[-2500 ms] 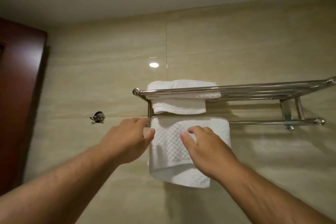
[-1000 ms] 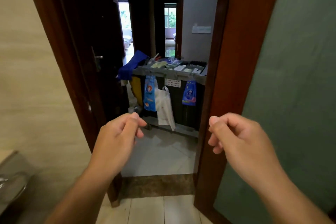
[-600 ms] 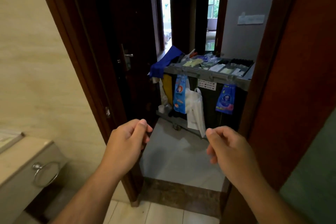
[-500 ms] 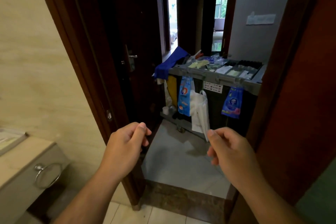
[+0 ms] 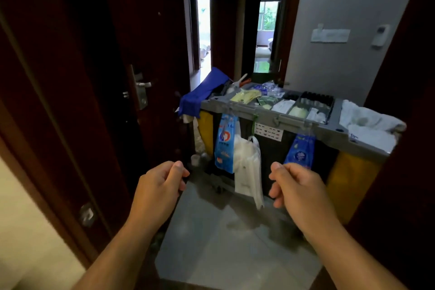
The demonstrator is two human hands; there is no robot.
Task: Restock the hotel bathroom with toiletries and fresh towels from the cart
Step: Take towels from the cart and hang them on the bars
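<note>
The grey housekeeping cart (image 5: 277,117) stands just outside the bathroom doorway, ahead and slightly right. Its top tray (image 5: 337,110) holds several small toiletry packets in compartments. White folded towels (image 5: 367,127) lie on its right end. My left hand (image 5: 157,186) and my right hand (image 5: 299,188) hang in front of me, short of the cart, fingers loosely curled and holding nothing.
A dark wooden door (image 5: 106,77) with a metal handle (image 5: 141,87) stands open on the left; the door frame (image 5: 404,148) is on the right. A blue cloth (image 5: 202,92), two blue packets (image 5: 224,141), a white plastic bag (image 5: 247,169) and a yellow bag (image 5: 350,176) hang on the cart.
I have turned away from the towel rack and moved through the doorway toward the cart, which is now closer and larger. Both hands stay loosely curled with nothing in them.
</note>
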